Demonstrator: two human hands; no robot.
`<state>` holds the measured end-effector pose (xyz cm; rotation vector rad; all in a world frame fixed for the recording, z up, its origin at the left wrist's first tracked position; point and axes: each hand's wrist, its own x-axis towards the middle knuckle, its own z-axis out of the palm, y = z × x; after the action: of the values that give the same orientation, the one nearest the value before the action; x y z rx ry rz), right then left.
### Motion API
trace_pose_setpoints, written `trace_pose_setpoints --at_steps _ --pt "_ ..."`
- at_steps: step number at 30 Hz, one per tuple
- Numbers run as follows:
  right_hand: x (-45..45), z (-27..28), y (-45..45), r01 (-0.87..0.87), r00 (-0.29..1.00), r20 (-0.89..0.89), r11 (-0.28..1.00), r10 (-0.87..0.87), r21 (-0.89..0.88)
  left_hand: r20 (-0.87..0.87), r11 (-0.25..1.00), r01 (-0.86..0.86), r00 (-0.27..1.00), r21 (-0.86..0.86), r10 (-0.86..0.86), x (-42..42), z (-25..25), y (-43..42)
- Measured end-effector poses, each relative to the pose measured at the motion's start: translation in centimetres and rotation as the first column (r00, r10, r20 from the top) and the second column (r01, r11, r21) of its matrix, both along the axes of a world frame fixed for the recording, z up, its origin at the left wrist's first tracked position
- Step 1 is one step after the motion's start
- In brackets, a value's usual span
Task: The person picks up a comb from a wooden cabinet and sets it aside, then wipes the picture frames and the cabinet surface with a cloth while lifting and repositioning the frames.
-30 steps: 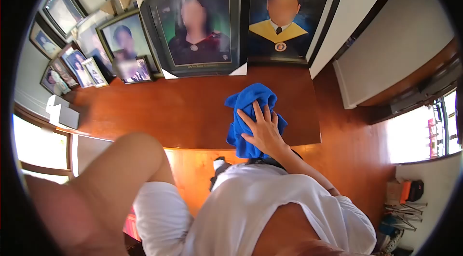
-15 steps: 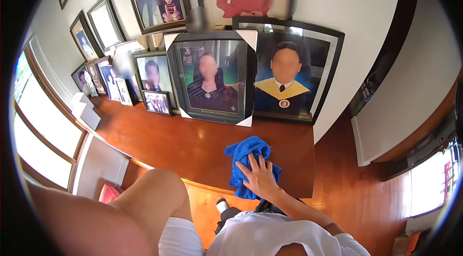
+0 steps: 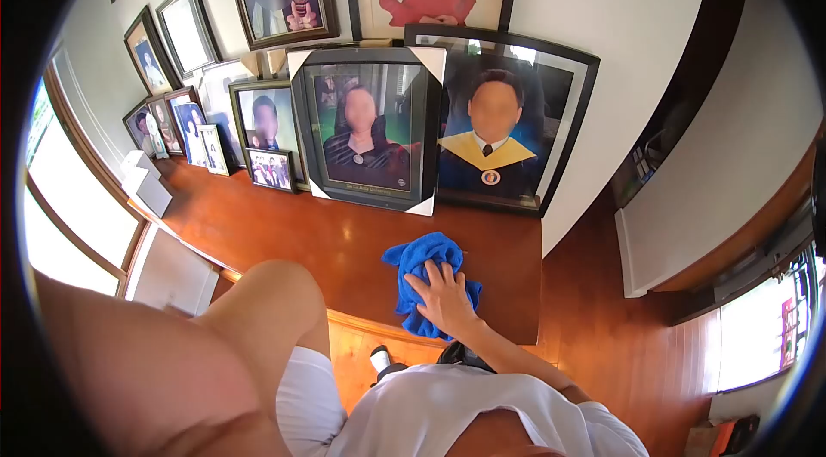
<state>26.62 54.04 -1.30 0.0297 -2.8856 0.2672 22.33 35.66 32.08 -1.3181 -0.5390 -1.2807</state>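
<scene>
My right hand (image 3: 443, 298) lies on top of a bunched blue cloth (image 3: 422, 259), its fingers spread and slightly curved over the folds. The cloth rests on the reddish-brown wooden tabletop (image 3: 344, 237), near the front edge and towards the right end. Close to the camera, my bent left arm (image 3: 267, 302) fills the lower left. Its elbow points towards the table, and the left hand itself is out of sight.
Behind the cloth, a black frame with white corner protectors (image 3: 366, 199) leans beside a larger graduation portrait (image 3: 495, 186). Several smaller frames and a white box (image 3: 151, 192) stand further left. More pictures hang on the wall. Wooden floor (image 3: 594, 319) lies to the right.
The view has shifted slightly, so the table and frames sit a little further left and higher. My right hand stays on the cloth at about the same spot on the table.
</scene>
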Motion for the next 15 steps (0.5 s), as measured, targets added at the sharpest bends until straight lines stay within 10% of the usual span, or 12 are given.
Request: trace_pose_setpoints --at_steps 15 --pt "-0.5 -0.4 0.5 -0.027 0.997 -0.071 1.000 0.027 0.004 0.272 0.998 -0.008 0.962 -0.055 0.022 -2.8 -1.0 0.7"
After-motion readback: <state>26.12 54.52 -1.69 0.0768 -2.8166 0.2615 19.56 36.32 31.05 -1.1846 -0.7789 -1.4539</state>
